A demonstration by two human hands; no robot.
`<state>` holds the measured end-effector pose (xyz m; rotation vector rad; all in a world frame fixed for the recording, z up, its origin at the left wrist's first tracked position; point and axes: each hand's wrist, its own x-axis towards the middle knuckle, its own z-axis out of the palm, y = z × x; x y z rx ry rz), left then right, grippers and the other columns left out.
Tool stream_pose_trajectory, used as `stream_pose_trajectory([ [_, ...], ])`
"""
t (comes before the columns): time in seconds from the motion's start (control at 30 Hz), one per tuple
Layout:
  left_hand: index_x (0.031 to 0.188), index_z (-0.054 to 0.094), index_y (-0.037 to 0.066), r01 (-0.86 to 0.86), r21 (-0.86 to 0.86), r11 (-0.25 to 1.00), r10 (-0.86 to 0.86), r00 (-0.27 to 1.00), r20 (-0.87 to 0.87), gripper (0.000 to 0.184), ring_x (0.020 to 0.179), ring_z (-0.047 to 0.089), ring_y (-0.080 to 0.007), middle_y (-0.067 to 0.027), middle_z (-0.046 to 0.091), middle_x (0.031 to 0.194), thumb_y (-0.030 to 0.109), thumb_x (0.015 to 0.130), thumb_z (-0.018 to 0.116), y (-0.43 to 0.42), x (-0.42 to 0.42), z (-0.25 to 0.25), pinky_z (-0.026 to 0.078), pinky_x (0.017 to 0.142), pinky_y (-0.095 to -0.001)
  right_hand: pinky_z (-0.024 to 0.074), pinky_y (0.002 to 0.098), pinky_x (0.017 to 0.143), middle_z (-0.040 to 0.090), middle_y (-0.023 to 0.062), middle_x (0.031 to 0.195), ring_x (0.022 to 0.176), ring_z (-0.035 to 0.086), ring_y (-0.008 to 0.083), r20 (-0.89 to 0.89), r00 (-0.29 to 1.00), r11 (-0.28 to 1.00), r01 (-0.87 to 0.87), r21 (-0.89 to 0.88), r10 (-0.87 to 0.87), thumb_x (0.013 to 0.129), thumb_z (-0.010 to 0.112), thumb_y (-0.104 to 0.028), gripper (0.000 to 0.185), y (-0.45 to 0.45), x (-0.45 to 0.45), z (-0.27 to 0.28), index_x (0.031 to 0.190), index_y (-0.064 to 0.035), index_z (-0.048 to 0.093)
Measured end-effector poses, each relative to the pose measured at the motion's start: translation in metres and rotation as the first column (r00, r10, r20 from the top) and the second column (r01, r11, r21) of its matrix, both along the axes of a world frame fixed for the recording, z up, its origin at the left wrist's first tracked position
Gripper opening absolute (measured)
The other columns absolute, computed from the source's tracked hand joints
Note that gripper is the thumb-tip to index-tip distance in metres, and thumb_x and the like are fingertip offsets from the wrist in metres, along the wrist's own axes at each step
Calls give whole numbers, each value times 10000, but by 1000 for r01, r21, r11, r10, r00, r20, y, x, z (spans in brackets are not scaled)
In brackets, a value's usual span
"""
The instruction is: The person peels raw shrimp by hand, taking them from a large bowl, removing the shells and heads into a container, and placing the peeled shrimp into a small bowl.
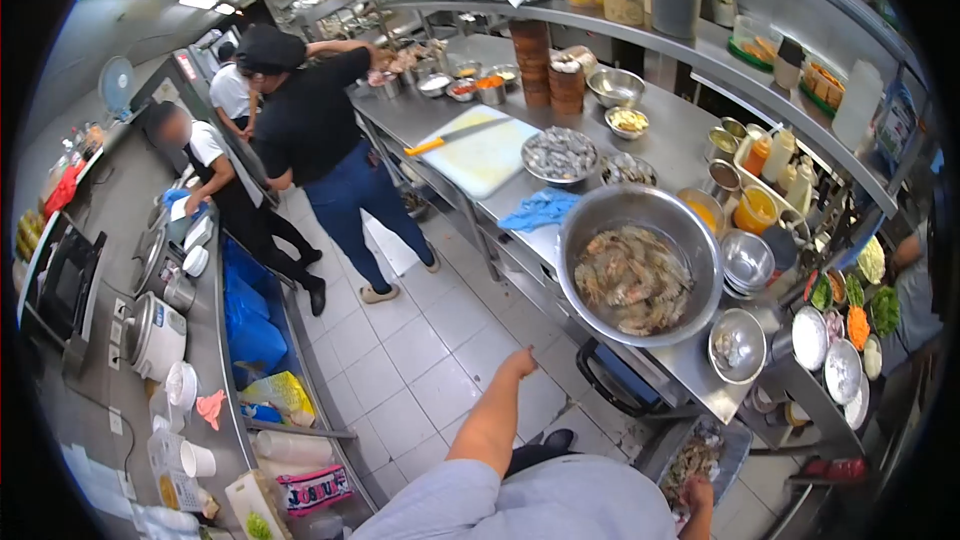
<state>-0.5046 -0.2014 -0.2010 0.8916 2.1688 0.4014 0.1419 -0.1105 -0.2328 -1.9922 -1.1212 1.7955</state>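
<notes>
My left hand is held out over the tiled floor in front of the steel table, fingers curled in, with nothing showing in it. Low at the right, my right hand is at the edge of a grey bin of shrimp shells. Its fingers look closed, and what they hold, if anything, is hidden. A large steel bowl of whole unpeeled shrimp sits at the table's near edge. Beside it are a smaller steel bowl with a few pale pieces and a bowl of peeled shrimp.
A knife lies on a white cutting board, near a blue cloth. Sauce bottles stand behind the bowls. One person in black stands at the table; another works at the left counter.
</notes>
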Motion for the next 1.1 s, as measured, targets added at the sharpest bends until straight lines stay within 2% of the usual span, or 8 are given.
stream_pose_trajectory([
  [0.17,1473,363,57,-8,-11,1000,8,1000,-6,726,1134,604,-381,-241,630,1215,176,807,625,38,-8,76,492,961,-413,438,302,409,555,25,710,510,543,160,-115,993,998,32,-50,-37,916,535,-128,76,13,-13,22,985,-98,547],
  [0.27,1489,338,69,70,101,992,-59,992,-112,750,1217,555,-373,-246,573,1307,181,809,633,64,-17,45,463,1004,-412,441,304,413,582,33,741,527,561,164,-91,992,996,83,-26,-85,896,546,-84,118,16,-37,41,1014,-91,551],
  [0.4,1503,309,75,86,-14,996,-86,995,-46,761,1231,546,-367,-243,551,1337,162,812,615,85,-12,79,457,1014,-412,450,302,418,615,46,786,547,586,172,-65,992,994,107,-6,-107,900,550,-78,138,10,-46,54,1037,-89,557],
  [0.47,1503,302,73,94,-90,991,-103,990,-98,738,1242,538,-362,-235,536,1358,139,823,580,93,-20,70,450,1024,-419,435,299,409,610,29,763,514,557,155,-72,991,994,110,15,-109,890,558,-85,123,6,-24,19,1009,-117,566],
  [0.63,1485,345,95,102,-38,994,-107,980,-170,658,1236,546,-353,-213,548,1353,115,849,510,110,-25,76,455,1017,-436,432,307,396,607,20,738,486,548,155,-143,989,999,42,10,-40,875,572,-91,136,-15,-4,25,999,-147,569],
  [0.7,1478,361,105,89,-65,994,-100,975,-196,633,1227,554,-351,-206,556,1347,116,859,492,115,-26,87,459,1011,-443,436,316,385,599,30,724,482,557,173,-7,990,990,142,-25,-142,874,561,-84,109,-24,-10,35,967,-143,564],
  [0.83,1453,401,126,75,-71,995,-89,970,-226,572,1193,581,-355,-197,589,1306,150,887,479,114,-25,86,469,995,-457,448,324,384,605,46,748,482,558,179,-24,990,984,138,-113,-142,884,543,-80,102,-22,-16,40,971,-134,546],
  [1.1,1425,429,121,70,-110,991,-94,969,-229,512,1187,585,-357,-187,592,1307,164,916,457,117,-13,103,467,990,-468,436,326,361,609,62,760,493,586,210,-146,959,970,240,-45,-244,862,549,-40,131,-7,-23,21,980,-98,551],
])
